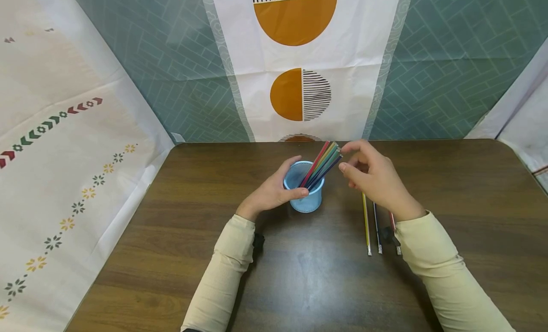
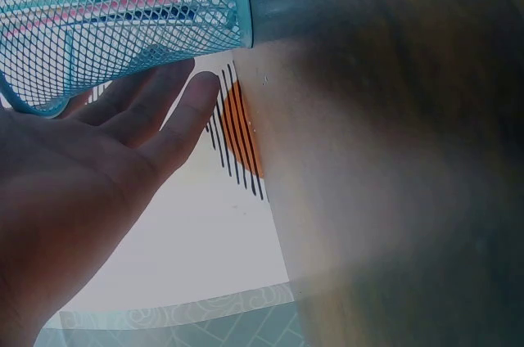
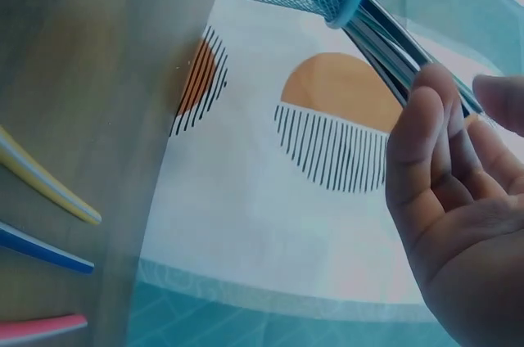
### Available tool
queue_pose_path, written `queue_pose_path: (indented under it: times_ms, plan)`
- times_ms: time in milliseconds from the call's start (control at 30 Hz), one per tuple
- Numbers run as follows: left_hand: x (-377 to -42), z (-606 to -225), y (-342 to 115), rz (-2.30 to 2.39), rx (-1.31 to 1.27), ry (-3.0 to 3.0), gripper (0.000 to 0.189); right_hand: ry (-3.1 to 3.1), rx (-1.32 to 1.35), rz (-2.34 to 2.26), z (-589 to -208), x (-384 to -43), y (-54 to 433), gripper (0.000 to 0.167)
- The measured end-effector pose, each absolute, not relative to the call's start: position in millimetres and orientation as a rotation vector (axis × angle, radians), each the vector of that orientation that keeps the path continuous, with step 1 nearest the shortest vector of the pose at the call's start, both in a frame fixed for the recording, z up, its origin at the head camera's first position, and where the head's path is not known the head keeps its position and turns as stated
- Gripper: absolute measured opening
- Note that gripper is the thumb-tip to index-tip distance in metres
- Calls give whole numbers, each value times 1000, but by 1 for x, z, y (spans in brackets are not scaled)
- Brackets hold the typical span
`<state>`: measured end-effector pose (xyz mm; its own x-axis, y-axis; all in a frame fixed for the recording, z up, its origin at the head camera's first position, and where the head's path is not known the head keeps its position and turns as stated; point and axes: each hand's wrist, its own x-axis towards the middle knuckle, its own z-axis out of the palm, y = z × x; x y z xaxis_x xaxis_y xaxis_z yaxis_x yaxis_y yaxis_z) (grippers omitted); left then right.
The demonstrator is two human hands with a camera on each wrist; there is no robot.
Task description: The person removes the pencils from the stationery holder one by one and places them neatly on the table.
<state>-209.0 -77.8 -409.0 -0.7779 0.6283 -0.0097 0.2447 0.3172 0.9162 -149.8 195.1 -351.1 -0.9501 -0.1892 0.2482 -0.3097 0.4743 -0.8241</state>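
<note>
Right fingers bent — near pencils

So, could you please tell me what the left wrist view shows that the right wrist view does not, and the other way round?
Only the left wrist view shows the left hand, which is at the blue mesh pencil cup.

Only the right wrist view shows the right hand, close to the pencils where they stick out of the cup, plus a yellow pencil, a blue pencil and a red pencil lying apart.

Both share the cup with pencils inside, the wooden table and the white cloth with its orange-and-striped print.
</note>
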Motion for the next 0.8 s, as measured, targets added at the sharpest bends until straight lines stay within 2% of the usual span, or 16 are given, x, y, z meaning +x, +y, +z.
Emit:
queue_pose_path:
  times_ms: [233,800]
  plan:
    - [-209,-409,-78,1458,781,2211,94,-2558,446,1394,-357,-149,189,21]
    - [-209,-409,-77,1463,786,2213,100,-2404,302,1580,-362,-150,180,8]
